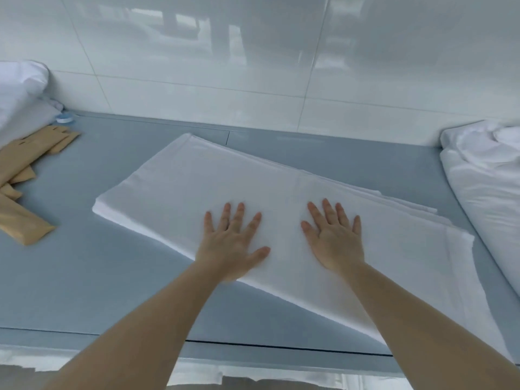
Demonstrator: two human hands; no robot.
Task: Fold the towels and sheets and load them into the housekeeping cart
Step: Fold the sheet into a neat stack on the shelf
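Observation:
A white sheet (180, 181), folded into a long flat rectangle, lies slanted across the grey-blue table (84, 277). My left hand (229, 243) presses flat on its near middle, fingers spread. My right hand (333, 237) lies flat on it a little to the right, fingers straight too. Several layer edges show stepped at the sheet's right end. No cart is in view.
A bundle of loose white linen (489, 187) fills the table's right side. More white linen (19, 91) is piled at the far left by the tiled wall (253, 66). Several tan paper packets (22, 218) lie at the left, with a small blue-white object (64, 118) behind them.

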